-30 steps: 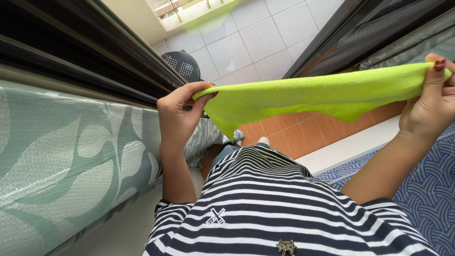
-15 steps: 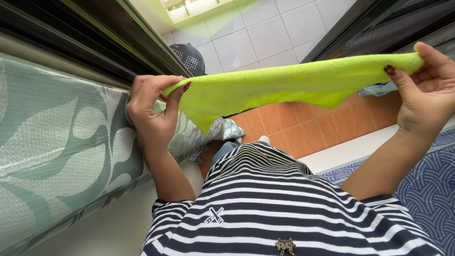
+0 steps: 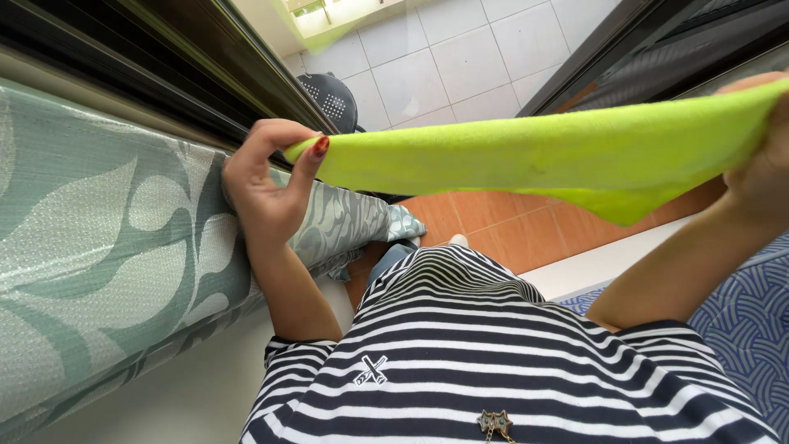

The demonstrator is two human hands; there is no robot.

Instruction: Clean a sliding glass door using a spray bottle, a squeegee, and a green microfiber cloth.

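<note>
**Ana:** Two hands, one cloth. What takes up the most room, though?

**Ben:** On the left, a long cushion [image 3: 107,263] in pale green with a leaf pattern runs down that whole side. A dark window frame [image 3: 164,57] sits just above it. Near the bottom is the person's striped shirt [image 3: 493,362], navy and white. At the far right, a blue patterned mat [image 3: 744,321] shows beside the right forearm.

**Ana:** And the cloth?

**Ben:** The lime green cloth [image 3: 526,156] is stretched in the air across the middle, over the shirt and the orange floor tiles [image 3: 501,226]. Its lower edge sags into a point towards the right.

**Ana:** How are the fingers?

**Ben:** The left hand [image 3: 263,185] is closed on the cloth's left end, with the thumb and curled fingers [image 3: 283,131] pinching it just in front of the cushion. The right hand [image 3: 760,177] is at the frame's edge, closed on the other end; the cloth covers most of its fingers.

**Ana:** Anything in the way?

**Ben:** The cloth hides part of the floor behind it. A dark perforated chair back [image 3: 329,99] pokes up beyond the left hand, on pale tiles [image 3: 460,57].
</note>
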